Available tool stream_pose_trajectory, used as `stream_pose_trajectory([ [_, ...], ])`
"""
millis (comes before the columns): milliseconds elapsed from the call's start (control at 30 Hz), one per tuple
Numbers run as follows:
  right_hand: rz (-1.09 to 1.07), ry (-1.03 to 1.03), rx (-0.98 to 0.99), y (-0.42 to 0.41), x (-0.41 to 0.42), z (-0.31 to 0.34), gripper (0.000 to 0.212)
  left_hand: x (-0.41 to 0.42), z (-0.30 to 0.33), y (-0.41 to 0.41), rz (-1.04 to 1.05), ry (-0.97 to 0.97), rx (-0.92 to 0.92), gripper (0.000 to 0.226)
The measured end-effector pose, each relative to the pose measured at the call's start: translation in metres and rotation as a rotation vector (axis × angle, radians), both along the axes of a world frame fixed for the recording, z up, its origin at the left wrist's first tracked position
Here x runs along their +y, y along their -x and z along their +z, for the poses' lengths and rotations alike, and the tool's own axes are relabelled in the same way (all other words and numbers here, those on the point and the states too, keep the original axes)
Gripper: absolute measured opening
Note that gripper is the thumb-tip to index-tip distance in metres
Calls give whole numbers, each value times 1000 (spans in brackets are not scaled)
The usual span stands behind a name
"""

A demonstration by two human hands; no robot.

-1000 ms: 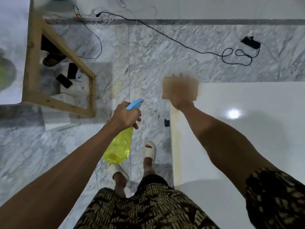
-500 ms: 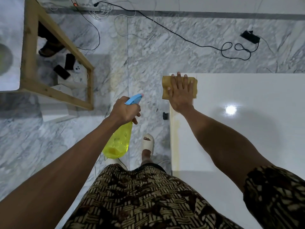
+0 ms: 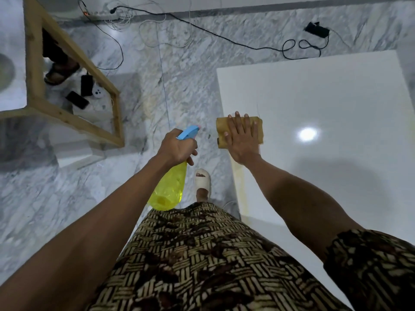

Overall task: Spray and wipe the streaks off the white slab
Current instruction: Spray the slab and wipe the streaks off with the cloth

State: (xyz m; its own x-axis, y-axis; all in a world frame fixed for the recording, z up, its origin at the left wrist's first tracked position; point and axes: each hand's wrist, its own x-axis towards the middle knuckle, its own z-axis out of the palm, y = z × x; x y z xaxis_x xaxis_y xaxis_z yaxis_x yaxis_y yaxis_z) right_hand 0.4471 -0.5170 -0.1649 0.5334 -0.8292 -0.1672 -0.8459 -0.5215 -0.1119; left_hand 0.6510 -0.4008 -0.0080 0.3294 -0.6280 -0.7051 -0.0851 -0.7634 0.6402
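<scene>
The glossy white slab point(image 3: 325, 104) fills the right half of the view. A faint yellowish streak point(image 3: 241, 189) runs along its left edge, below my right hand. My right hand point(image 3: 242, 140) lies flat, fingers spread, pressing a folded tan cloth point(image 3: 221, 127) onto the slab's left edge. My left hand point(image 3: 177, 149) hangs over the floor to the left of the slab and grips the neck of a yellow spray bottle point(image 3: 169, 189) with a blue trigger head point(image 3: 187, 132); the nozzle points away from me.
The floor point(image 3: 190, 70) is grey-veined marble. A wooden frame point(image 3: 74, 124) stands at the left, with two phones point(image 3: 77, 99) and a sandal point(image 3: 59, 71) under it. A black cable point(image 3: 224, 40) and a power strip point(image 3: 103, 15) lie along the far wall. My sandalled foot point(image 3: 202, 179) is beside the slab.
My right hand has slid the cloth from the slab's far left corner back toward me along the left edge. The left hand still holds the bottle in about the same place.
</scene>
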Motion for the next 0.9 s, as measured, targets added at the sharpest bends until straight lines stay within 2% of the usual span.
stream_pose_trajectory([
  [133, -43, 4, -20, 36, 67, 2, 57, 54, 3, 31, -78, 32, -25, 28],
  [200, -41, -14, -9, 58, 106, 2, 58, 85, 2, 48, -104, 51, -23, 22],
  [433, -68, 25, 29, 119, 212, 0, 59, 175, -3, 107, -218, 171, -36, 33],
  [600, -89, 40, 18, 157, 275, 0, 61, 212, -6, 149, -288, 249, -29, 12],
  [767, -133, 48, 21, 189, 329, -4, 59, 248, -7, 184, -433, 314, -138, 18],
  [900, -130, 39, -1, 208, 364, -1, 59, 276, -12, 203, -480, 354, -148, 22],
])
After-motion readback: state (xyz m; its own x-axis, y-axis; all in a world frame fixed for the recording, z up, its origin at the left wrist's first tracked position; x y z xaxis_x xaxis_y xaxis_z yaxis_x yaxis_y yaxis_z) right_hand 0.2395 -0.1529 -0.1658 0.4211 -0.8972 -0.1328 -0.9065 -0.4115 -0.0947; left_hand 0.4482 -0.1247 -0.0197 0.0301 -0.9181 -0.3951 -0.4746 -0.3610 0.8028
